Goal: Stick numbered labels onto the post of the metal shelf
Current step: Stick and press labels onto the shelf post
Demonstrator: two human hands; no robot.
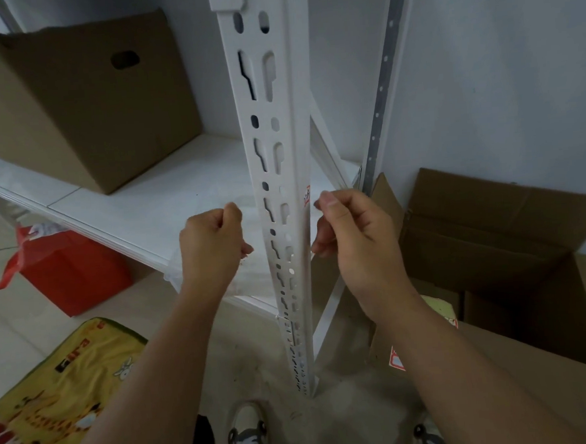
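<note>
The white slotted metal post (266,127) stands upright in the middle of the view. A small white label with red print (306,195) is stuck on its right face, just above hand height. My left hand (214,247) is left of the post with fingers curled, pinching a faint translucent plastic sheet (181,276) that hangs below it. My right hand (350,235) is right of the post, fingers curled and thumb on forefinger just beside the label. Nothing shows in its pinch. Neither hand touches the post.
A closed cardboard box (82,107) sits on the white shelf board (167,209). An open cardboard box (512,242) stands at the right, against the wall. A red box (71,273) and a yellow patterned mat (65,390) lie on the floor at the left. My shoes (246,437) are below.
</note>
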